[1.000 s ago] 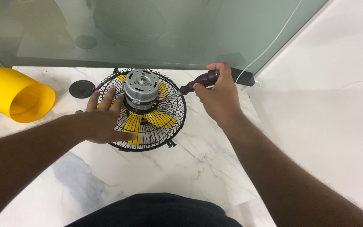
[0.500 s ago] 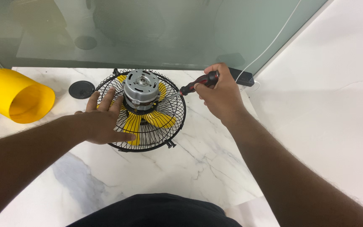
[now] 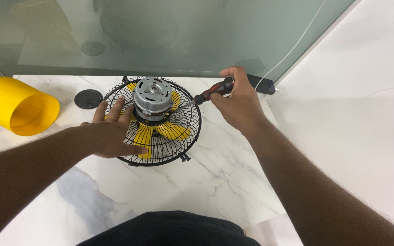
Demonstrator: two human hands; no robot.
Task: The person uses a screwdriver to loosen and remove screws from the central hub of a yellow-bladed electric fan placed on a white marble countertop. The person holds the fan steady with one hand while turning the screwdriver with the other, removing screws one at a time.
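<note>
Two hands — one fan cage (image 3: 160,136), one screwdriver (image 3: 213,91).

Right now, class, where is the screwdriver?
In the head view, the screwdriver is gripped in the right hand, right of the fan's grey motor, its tip angled in toward it over the black wire guard.

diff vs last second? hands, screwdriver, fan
Barely any change. The right hand keeps its grip on the screwdriver, tip aimed at the motor. The left hand stays flat on the fan guard. Yellow tube and black cap unmoved.
</note>
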